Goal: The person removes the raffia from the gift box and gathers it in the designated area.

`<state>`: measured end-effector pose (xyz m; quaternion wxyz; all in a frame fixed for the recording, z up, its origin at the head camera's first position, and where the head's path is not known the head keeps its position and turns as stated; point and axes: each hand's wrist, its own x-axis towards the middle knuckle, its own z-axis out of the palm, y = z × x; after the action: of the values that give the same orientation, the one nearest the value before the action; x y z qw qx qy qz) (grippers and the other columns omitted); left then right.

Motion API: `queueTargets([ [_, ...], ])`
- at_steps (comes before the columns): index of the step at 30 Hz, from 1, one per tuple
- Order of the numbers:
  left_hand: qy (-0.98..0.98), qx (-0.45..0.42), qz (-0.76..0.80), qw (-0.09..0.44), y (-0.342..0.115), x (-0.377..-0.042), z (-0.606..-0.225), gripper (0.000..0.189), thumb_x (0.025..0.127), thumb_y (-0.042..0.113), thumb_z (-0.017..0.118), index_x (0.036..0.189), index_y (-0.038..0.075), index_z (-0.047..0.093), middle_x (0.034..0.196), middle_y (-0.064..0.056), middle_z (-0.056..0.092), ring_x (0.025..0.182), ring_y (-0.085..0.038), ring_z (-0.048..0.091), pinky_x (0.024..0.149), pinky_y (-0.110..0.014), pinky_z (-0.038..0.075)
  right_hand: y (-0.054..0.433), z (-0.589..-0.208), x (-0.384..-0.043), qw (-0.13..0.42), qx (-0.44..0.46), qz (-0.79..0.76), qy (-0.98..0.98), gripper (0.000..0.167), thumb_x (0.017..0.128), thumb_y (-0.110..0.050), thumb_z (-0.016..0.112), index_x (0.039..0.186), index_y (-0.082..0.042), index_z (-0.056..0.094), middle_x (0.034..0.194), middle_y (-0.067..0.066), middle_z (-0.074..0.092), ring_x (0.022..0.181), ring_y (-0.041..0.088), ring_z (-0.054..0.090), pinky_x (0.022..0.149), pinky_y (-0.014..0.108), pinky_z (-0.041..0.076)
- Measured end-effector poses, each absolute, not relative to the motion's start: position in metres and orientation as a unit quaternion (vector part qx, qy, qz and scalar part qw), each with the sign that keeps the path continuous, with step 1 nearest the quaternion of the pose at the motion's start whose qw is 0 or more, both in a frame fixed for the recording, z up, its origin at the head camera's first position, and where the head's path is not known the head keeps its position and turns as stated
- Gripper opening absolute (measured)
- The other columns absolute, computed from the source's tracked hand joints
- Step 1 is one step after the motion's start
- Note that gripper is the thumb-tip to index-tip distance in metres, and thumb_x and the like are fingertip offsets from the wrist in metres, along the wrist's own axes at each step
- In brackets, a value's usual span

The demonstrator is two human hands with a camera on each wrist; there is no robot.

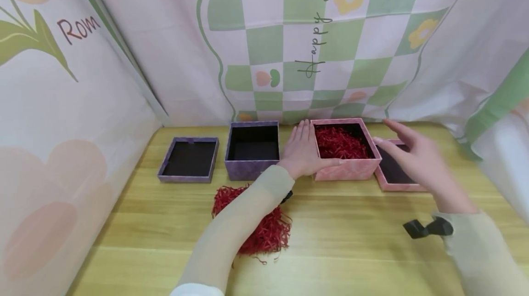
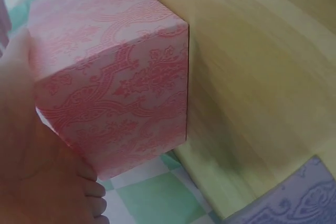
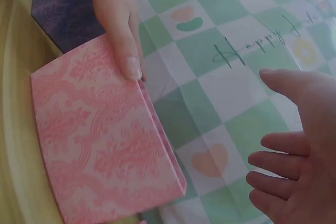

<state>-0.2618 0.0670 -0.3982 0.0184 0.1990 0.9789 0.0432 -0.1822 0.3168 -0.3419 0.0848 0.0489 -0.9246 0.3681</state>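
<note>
A pink patterned box (image 1: 347, 170) stands without its lid at the back of the table, with red shredded paper (image 1: 340, 144) inside. My left hand (image 1: 299, 151) lies along its left side with straight fingers, and the thumb rests at the front rim. Across from it, my right hand (image 1: 419, 158) is held beside the box's right side, fingers spread and thumb toward the rim, with nothing in its grasp. In the right wrist view a gap shows between that hand (image 3: 294, 161) and the box (image 3: 105, 135). The pink lid (image 1: 401, 187) lies partly hidden beneath the right hand.
Left of my left hand stands a purple box (image 1: 250, 170) with a black inside. Farther left lies a purple lid (image 1: 185, 179), inside up. A heap of red shredded paper (image 1: 274, 231) sits in front, partly under my left sleeve. A checkered curtain (image 1: 301, 43) hangs behind the table.
</note>
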Motion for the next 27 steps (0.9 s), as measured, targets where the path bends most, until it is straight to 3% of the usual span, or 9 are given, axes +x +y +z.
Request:
queueTargets([
  [3, 0.980, 0.197, 0.029, 0.020, 0.068, -0.261, -0.397, 0.131, 0.076, 0.098, 0.029, 0.163, 0.005, -0.003, 0.170, -0.011, 0.000, 0.155, -0.023, -0.003, 0.122, -0.032, -0.005, 0.306, -0.337, -0.196, 0.055, 0.068, 0.354, -0.931, 0.077, 0.098, -0.052, 0.064, 0.161, -0.020, 0.035, 0.153, 0.027, 0.042, 0.120, 0.050, 0.057, 0.100, 0.068, 0.039],
  [5, 0.980, 0.197, 0.021, 0.023, 0.069, -0.260, -0.396, 0.131, 0.077, 0.098, 0.028, 0.163, 0.005, -0.003, 0.170, -0.011, 0.000, 0.154, -0.023, -0.004, 0.121, -0.032, -0.005, 0.299, -0.336, -0.207, 0.028, 0.083, 0.348, -0.933, 0.081, 0.097, -0.055, 0.064, 0.162, -0.018, 0.033, 0.159, 0.026, 0.033, 0.125, 0.051, 0.053, 0.101, 0.067, 0.040],
  [6, 0.980, 0.196, 0.019, 0.023, 0.069, -0.260, -0.395, 0.130, 0.077, 0.098, 0.028, 0.163, 0.005, -0.003, 0.170, -0.011, -0.001, 0.154, -0.022, -0.004, 0.121, -0.032, -0.005, 0.295, -0.337, -0.212, 0.021, 0.091, 0.344, -0.934, 0.082, 0.096, -0.055, 0.065, 0.161, -0.016, 0.033, 0.159, 0.025, 0.032, 0.118, 0.052, 0.057, 0.099, 0.065, 0.042],
  [12, 0.980, 0.196, 0.011, 0.028, 0.069, -0.260, -0.393, 0.130, 0.077, 0.098, 0.026, 0.162, 0.005, -0.005, 0.170, -0.011, -0.002, 0.154, -0.022, -0.006, 0.122, -0.032, -0.005, 0.279, -0.352, -0.248, 0.012, 0.168, 0.294, -0.941, 0.082, 0.091, -0.048, 0.076, 0.153, -0.005, 0.046, 0.147, 0.028, 0.048, 0.113, 0.048, 0.058, 0.096, 0.061, 0.044],
  [14, 0.980, 0.196, 0.012, 0.031, 0.069, -0.259, -0.393, 0.130, 0.077, 0.098, 0.025, 0.162, 0.005, -0.005, 0.170, -0.011, -0.003, 0.154, -0.022, -0.006, 0.122, -0.032, -0.005, 0.276, -0.358, -0.258, 0.000, 0.190, 0.275, -0.943, 0.083, 0.089, -0.044, 0.080, 0.150, 0.000, 0.048, 0.146, 0.030, 0.048, 0.125, 0.050, 0.051, 0.101, 0.063, 0.041],
  [17, 0.980, 0.196, 0.015, 0.028, 0.068, -0.259, -0.392, 0.129, 0.078, 0.097, 0.027, 0.163, 0.005, -0.004, 0.170, -0.011, -0.003, 0.154, -0.022, -0.005, 0.122, -0.032, -0.003, 0.271, -0.364, -0.269, -0.025, 0.215, 0.258, -0.941, 0.083, 0.086, -0.039, 0.084, 0.146, 0.007, 0.050, 0.141, 0.032, 0.052, 0.123, 0.049, 0.054, 0.101, 0.062, 0.043],
  [22, 0.979, 0.200, 0.021, 0.020, 0.067, -0.259, -0.392, 0.128, 0.079, 0.096, 0.030, 0.163, 0.004, -0.001, 0.170, -0.012, -0.001, 0.155, -0.023, -0.002, 0.122, -0.032, -0.001, 0.265, -0.374, -0.280, -0.054, 0.255, 0.244, -0.934, 0.075, 0.083, -0.026, 0.087, 0.141, 0.010, 0.054, 0.129, 0.030, 0.062, 0.111, 0.042, 0.064, 0.093, 0.057, 0.050],
  [27, 0.979, 0.200, 0.030, 0.026, 0.067, -0.260, -0.394, 0.129, 0.078, 0.096, 0.029, 0.163, 0.005, -0.003, 0.170, -0.011, -0.004, 0.155, -0.023, -0.004, 0.122, -0.032, -0.004, 0.262, -0.384, -0.284, -0.072, 0.271, 0.237, -0.930, 0.067, 0.085, -0.016, 0.085, 0.139, 0.009, 0.056, 0.128, 0.029, 0.063, 0.112, 0.044, 0.063, 0.094, 0.057, 0.050],
])
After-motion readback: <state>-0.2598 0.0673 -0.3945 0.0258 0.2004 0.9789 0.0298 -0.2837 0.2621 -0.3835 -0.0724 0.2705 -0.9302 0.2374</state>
